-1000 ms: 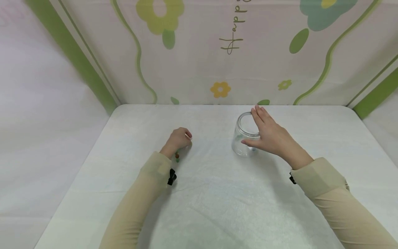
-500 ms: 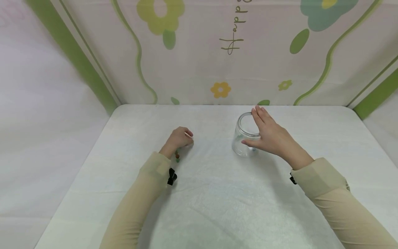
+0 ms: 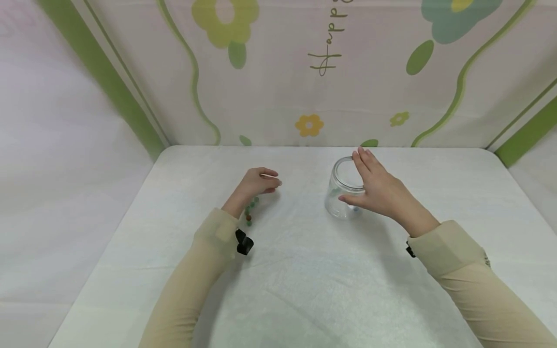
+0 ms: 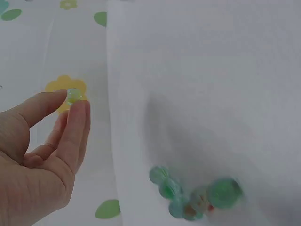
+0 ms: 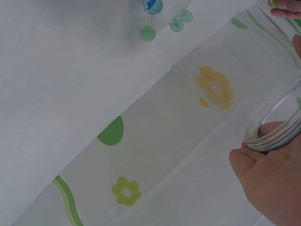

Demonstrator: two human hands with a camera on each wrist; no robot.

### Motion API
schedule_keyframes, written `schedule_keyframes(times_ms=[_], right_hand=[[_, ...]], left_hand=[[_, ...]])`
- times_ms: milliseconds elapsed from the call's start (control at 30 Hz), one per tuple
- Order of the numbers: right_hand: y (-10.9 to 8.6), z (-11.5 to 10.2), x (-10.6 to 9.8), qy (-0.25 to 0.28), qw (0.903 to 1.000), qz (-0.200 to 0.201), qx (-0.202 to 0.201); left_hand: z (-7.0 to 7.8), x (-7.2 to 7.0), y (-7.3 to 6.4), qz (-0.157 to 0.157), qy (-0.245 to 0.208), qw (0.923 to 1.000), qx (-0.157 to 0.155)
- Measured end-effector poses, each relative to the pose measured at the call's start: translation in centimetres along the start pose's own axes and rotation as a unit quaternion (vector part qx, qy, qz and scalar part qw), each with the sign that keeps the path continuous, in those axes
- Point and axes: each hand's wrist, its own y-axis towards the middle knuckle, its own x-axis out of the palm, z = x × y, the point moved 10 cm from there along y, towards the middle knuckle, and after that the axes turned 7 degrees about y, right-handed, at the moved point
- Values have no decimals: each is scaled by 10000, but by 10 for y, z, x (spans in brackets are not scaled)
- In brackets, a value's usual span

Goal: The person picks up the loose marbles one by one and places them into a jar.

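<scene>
My left hand (image 3: 256, 183) is raised over the left part of the table. In the left wrist view its thumb and fingertips pinch a pale yellow-green glass marble (image 4: 74, 96). Below that hand lies a cluster of marbles (image 4: 225, 193), mostly green, with a brown-red one (image 3: 248, 218) among them. A clear glass jar (image 3: 332, 205) stands upright to the right. My right hand (image 3: 383, 193) holds it near the rim (image 5: 258, 141), thumb on the near side and fingers on the far side. Inside the jar show a blue-swirled marble (image 5: 153, 6) and several green marbles (image 5: 146, 33).
A white cloth covers the table (image 3: 304, 280). Behind its far edge rises a pale curtain (image 3: 270, 87) printed with flowers. Each sleeve carries a black clip-like piece, such as the left one (image 3: 244, 242).
My left hand has risen from the table and shifted right and away, with a marble between its fingertips. More of the green marbles beneath now show. My right hand and the jar stay put.
</scene>
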Motion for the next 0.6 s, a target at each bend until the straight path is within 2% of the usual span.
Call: schedule_keyframes(times_ms=[133, 300, 433, 600], right_hand=[[0, 0, 0, 2, 10000, -5, -8], [1, 0, -1, -7, 10000, 17, -26], [1, 0, -1, -24, 10000, 11, -9], [2, 0, -1, -23, 10000, -22, 33]], left_hand=[[14, 9, -5, -187, -818, 9964, 66], [33, 24, -10, -276, -1667, 9855, 135], [50, 35, -13, -336, -1907, 9806, 289], [72, 46, -18, -436, -1947, 9787, 489]])
